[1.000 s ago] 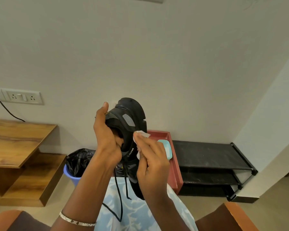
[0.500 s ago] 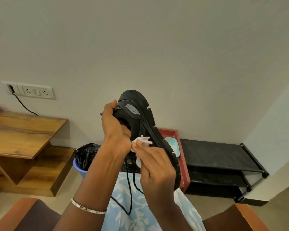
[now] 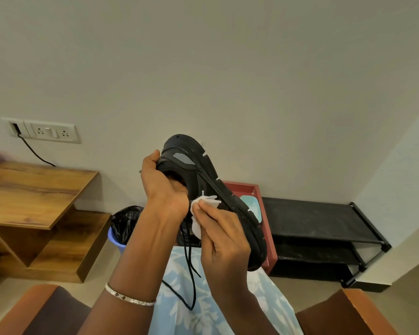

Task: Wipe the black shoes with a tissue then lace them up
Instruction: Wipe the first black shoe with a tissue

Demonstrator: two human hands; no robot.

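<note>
Wiping is under way, lacing not begun. One black shoe (image 3: 203,180) is held up in front of the chest, heel uppermost and sole turned right. The left hand (image 3: 165,187) grips it at the collar, fingers curled into the opening. The right hand (image 3: 224,240) pinches a white tissue (image 3: 200,213) and presses it against the side panel just beside the sole edge. A lace (image 3: 188,269) hangs loose over the lap (untied). No second shoe is visible; judged early in the task.

A home room: shoe rack (image 3: 319,220), wooden side table (image 3: 34,192), lined bin (image 3: 126,223).
</note>
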